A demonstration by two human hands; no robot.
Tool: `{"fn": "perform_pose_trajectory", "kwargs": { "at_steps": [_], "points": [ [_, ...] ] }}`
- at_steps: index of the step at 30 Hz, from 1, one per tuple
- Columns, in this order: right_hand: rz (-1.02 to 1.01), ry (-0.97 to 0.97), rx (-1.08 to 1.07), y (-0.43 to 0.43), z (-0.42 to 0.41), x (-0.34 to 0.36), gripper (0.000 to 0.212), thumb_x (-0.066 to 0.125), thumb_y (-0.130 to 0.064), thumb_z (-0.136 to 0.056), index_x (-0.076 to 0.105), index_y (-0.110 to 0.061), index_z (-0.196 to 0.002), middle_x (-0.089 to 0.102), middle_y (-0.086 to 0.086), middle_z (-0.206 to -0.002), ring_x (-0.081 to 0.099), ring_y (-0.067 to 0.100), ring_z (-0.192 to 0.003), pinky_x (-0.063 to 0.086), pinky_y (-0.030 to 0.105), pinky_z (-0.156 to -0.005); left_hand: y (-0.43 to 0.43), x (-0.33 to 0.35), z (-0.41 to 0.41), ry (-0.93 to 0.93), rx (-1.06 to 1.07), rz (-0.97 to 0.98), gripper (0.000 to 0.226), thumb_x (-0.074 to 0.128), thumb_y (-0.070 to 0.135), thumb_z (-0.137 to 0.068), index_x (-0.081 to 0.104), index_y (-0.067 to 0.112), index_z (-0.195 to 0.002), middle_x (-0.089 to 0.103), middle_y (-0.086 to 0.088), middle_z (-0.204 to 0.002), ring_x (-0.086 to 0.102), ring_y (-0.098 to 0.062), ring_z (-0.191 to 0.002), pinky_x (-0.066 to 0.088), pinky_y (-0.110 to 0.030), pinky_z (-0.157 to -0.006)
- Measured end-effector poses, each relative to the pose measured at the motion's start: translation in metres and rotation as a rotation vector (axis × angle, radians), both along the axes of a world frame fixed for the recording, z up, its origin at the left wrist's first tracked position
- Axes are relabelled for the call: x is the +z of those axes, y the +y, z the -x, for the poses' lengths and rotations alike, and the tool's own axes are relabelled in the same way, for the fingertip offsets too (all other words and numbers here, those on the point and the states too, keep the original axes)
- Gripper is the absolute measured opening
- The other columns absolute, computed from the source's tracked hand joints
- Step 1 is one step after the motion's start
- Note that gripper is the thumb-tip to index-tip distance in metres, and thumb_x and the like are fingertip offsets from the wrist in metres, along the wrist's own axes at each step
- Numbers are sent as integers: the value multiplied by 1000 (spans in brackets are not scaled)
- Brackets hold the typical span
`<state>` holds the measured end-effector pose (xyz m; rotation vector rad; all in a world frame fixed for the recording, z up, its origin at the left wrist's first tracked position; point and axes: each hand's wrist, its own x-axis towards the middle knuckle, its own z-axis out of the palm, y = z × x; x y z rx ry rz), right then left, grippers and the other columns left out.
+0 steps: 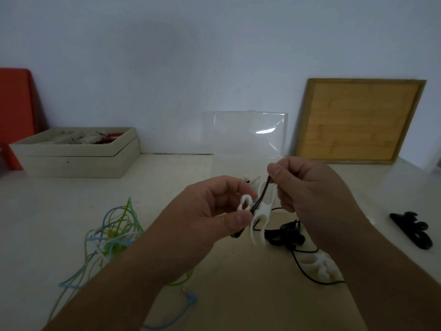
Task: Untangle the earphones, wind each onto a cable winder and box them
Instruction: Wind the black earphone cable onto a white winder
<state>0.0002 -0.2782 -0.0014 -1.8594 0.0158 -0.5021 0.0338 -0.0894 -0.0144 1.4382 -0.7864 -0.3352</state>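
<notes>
Two forearms come in from the bottom edge, both hands raised over the counter. The left hand pinches a white winder between thumb and curled fingers. The right hand sits a touch higher, thumb and forefinger nipping the black cable, which runs taut down to the left thumb.

Count the winders and it's three. One is the white winder in hand, a second white winder lies on the counter partly under the right forearm, and a black winder sits well apart on the right.

Now the earphones. The black earphone bundle lies loose on the counter just below the hands. A blue-and-green tangle spreads out on the left, and how many sets are in it, can't tell.

Along the back wall stand one clear box, one wooden box and one bamboo board, which is leaning.
</notes>
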Motion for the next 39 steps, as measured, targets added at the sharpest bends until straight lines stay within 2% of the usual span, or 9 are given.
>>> {"fn": "perform_pose_trajectory", "kwargs": {
  "at_steps": [6,11,16,19,24,28,33,36,39],
  "points": [
    [179,220,182,6,2,-5,37,51,-38,-98,67,-20,-70,44,-11,-50,38,5,-44,33,25,-49,-4,4,0,-19,220,186,27,70,13,-74,65,5,-99,72,-6,-81,63,-12,-69,51,-19,-63],
    [414,200,320,26,7,-3,36,44,-34,-102,64,-28,-73,50,-13,-53,44,2,-48,36,18,-51,-3,1,-7,-39,405,243,17,67,6,-80,66,14,-96,74,-1,-81,68,-9,-73,51,-16,-65],
    [458,165,345,23,13,7,25,56,-31,-96,70,-27,-76,46,-14,-46,41,4,-44,34,15,-47,4,1,-11,-127,486,123,23,68,-2,-84,66,19,-95,72,4,-81,66,-6,-74,52,-18,-68],
    [422,124,384,21,17,13,20,60,-28,-93,74,-23,-80,42,-11,-44,37,6,-42,31,15,-44,4,-2,-10,-305,540,-58,25,73,3,-83,66,24,-95,71,9,-88,67,-8,-87,53,-28,-80],
    [323,66,297,5,21,21,14,66,-27,-84,74,-24,-73,53,-4,-46,46,10,-43,41,22,-46,-2,-1,0,-570,567,-294,25,76,13,-80,64,31,-94,66,17,-89,59,3,-94,41,-4,-79],
    [281,-47,97,-10,23,27,15,66,-25,-81,74,-26,-69,59,1,-48,51,8,-43,45,15,-47,0,0,0,-584,500,-344,26,74,14,-82,62,36,-91,66,17,-90,59,2,-93,39,-3,-77],
    [362,-135,-58,-7,19,25,12,71,-24,-82,72,-27,-71,65,-9,-59,56,4,-51,45,11,-50,-2,1,2,-508,313,-357,26,74,12,-83,64,33,-93,67,16,-91,62,-2,-92,43,-8,-81],
    [294,-67,-80,-7,16,22,14,67,-27,-87,72,-26,-74,59,-13,-50,51,-1,-46,39,9,-46,-2,3,3,-370,204,-231,22,74,11,-84,66,29,-92,68,14,-88,64,-5,-81,49,-28,-83],
    [290,94,-15,-3,12,17,28,60,-29,-92,68,-29,-66,52,-16,-43,45,-2,-40,34,13,-47,-2,5,4,-222,144,-47,20,71,10,-77,67,21,-92,68,6,-81,62,-11,-69,49,-28,-74]
  ]
}}
